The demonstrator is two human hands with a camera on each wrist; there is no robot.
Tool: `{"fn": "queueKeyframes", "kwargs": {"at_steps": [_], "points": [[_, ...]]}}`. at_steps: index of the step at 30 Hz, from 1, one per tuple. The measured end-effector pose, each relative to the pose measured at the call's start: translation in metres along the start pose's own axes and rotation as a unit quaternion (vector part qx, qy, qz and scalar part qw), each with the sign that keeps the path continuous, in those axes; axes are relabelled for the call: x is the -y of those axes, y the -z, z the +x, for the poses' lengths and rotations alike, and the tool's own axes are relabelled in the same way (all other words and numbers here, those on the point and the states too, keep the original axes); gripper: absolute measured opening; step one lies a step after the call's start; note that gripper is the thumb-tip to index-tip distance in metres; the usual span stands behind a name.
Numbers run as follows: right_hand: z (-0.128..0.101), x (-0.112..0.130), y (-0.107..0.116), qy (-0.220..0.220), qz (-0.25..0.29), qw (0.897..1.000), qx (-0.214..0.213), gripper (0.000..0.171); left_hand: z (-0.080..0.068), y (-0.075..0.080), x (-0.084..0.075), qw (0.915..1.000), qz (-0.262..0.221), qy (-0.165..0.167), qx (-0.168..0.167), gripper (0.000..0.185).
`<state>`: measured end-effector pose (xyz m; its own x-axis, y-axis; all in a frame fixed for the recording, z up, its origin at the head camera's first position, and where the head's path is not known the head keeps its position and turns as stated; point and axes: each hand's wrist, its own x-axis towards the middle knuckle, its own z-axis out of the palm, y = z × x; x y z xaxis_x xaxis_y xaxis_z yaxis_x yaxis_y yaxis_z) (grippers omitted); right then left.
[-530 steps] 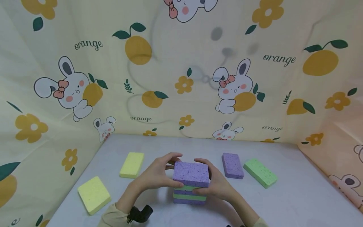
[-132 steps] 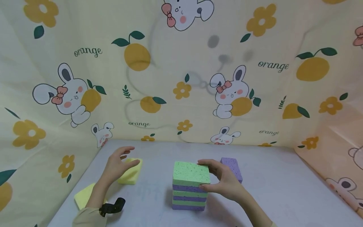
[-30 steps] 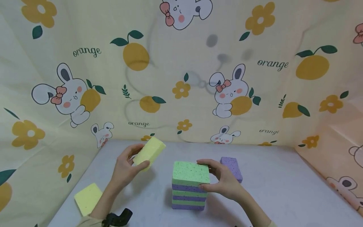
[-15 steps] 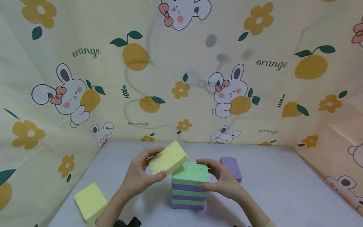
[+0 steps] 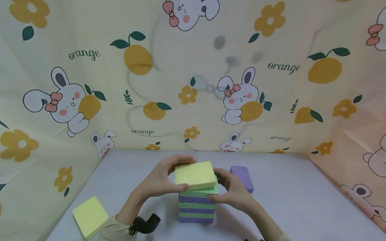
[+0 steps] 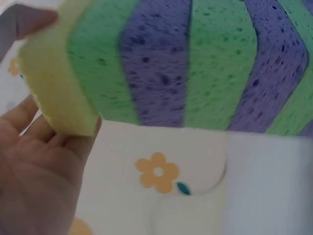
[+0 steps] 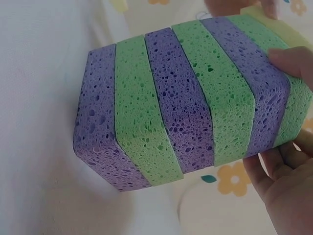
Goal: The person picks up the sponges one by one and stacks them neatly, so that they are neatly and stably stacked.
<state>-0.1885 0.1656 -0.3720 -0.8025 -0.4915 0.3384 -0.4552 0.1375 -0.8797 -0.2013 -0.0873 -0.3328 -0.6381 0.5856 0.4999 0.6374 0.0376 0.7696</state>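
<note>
In the head view a stack of alternating purple and green sponges (image 5: 196, 205) stands on the table. My left hand (image 5: 158, 179) pinches a yellow sponge (image 5: 194, 174) between thumb and fingers, over the green top one. That yellow sponge sits slightly turned and shifted left against the layers below. On the stack's right side, my right hand (image 5: 233, 192) grips its upper layers, thumb in front and fingers behind. The left wrist view shows the yellow sponge (image 6: 56, 83) against the green face. From the right wrist, the purple bottom sponge (image 7: 95, 105) meets the white tabletop.
A second yellow sponge (image 5: 90, 216) lies at the table's left, partly behind the left sleeve (image 5: 116, 231). Behind the right hand lies a loose purple sponge (image 5: 242, 178). A printed cloth (image 5: 169, 80) hangs around the white table (image 5: 280, 201).
The stack has grown taller, taking the loose green sponge from the right. My left hand has picked up the farther yellow sponge and carried it right onto the top. My right hand stays at the stack.
</note>
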Motion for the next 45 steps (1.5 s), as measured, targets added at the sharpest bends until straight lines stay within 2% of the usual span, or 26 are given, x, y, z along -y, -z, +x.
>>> {"fn": "queueKeyframes", "kwargs": {"at_steps": [3,7,10,15,21,24,28,34,36,41,45], "points": [[0.001,-0.001,-0.001,0.001,0.007,1.000,0.002,0.067,-0.003,-0.003,0.008,0.9995,-0.014,0.027,-0.006,0.064],[0.001,-0.001,-0.001,0.001,0.014,1.000,0.006,0.067,-0.009,-0.005,0.016,0.9964,0.013,0.053,-0.065,0.067],[0.002,-0.001,-0.001,-0.003,0.020,1.000,0.008,0.066,-0.010,-0.006,0.019,0.9941,0.023,0.060,-0.088,0.070],[0.001,0.000,0.002,-0.007,0.027,0.999,0.016,0.064,-0.007,-0.010,0.018,0.9948,0.003,0.055,-0.085,0.072],[0.001,0.001,0.004,-0.001,0.025,1.000,0.016,0.062,-0.003,-0.015,0.012,0.9937,0.025,0.063,-0.089,0.070],[0.001,0.001,0.003,-0.003,0.019,1.000,0.015,0.062,-0.004,-0.014,0.024,0.9930,0.042,0.064,-0.090,0.073],[0.001,0.002,0.002,-0.004,0.011,1.000,0.012,0.062,-0.005,-0.014,0.041,0.9936,0.055,0.047,-0.086,0.075],[0.001,-0.001,0.002,0.002,0.009,1.000,0.009,0.061,-0.006,-0.013,0.018,0.9942,0.054,0.025,-0.090,0.072],[0.001,-0.004,0.002,0.006,0.010,1.000,0.009,0.061,-0.007,-0.013,0.018,0.9940,0.059,0.019,-0.090,0.074],[0.001,-0.022,0.005,0.013,0.005,1.000,0.006,0.062,-0.007,-0.014,0.025,0.9943,0.048,0.012,-0.094,0.073],[0.001,-0.031,0.006,0.020,-0.004,1.000,0.002,0.063,-0.007,-0.014,0.039,0.9948,0.041,0.024,-0.090,0.067]]}}
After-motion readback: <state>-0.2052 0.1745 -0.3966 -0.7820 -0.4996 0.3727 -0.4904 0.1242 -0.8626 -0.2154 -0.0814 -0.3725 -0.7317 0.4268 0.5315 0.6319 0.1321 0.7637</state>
